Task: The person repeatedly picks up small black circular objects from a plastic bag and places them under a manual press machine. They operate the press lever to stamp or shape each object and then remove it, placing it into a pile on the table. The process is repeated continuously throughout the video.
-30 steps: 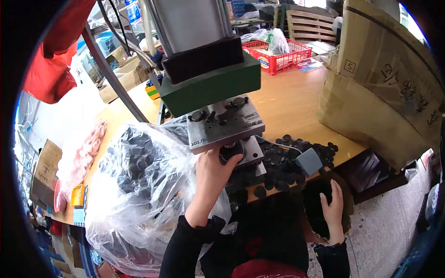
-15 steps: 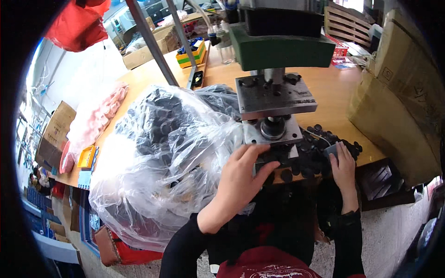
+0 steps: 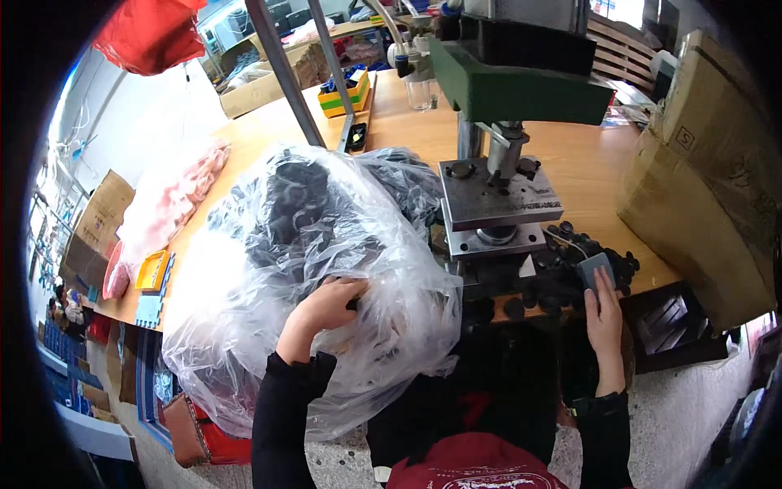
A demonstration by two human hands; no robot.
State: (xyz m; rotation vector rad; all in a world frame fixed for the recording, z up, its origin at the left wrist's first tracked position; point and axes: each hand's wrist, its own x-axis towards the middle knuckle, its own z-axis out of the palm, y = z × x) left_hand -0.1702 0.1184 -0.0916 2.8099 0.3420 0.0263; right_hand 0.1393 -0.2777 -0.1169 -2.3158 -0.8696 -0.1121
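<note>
My left hand [image 3: 327, 305] is at the clear plastic bag [image 3: 399, 285], its fingers curled on a small black part [image 3: 353, 304] that is mostly hidden by them. Black pieces fill the bag and show through the film. My right hand [image 3: 604, 322] lies with its fingers stretched out on a small grey box [image 3: 595, 270] with a cable. A green bench press [image 3: 521, 85] stands ahead, its steel upper die plate [image 3: 501, 196] close above the lower plate [image 3: 497, 241]. Loose black round pieces [image 3: 562, 285] are heaped between the press and the box.
A tall cardboard box [image 3: 705, 171] stands at the table's right side, with a dark open box [image 3: 672, 326] below it. Metal posts [image 3: 285, 73] rise behind the bag. Yellow bins [image 3: 346, 94] sit at the back; pink material [image 3: 183, 196] and an orange tray [image 3: 152, 270] lie left.
My left hand has moved left from the press die to the bag, and its fingers have closed. The press's upper plate has come down toward the lower one. My right hand stays at the grey box.
</note>
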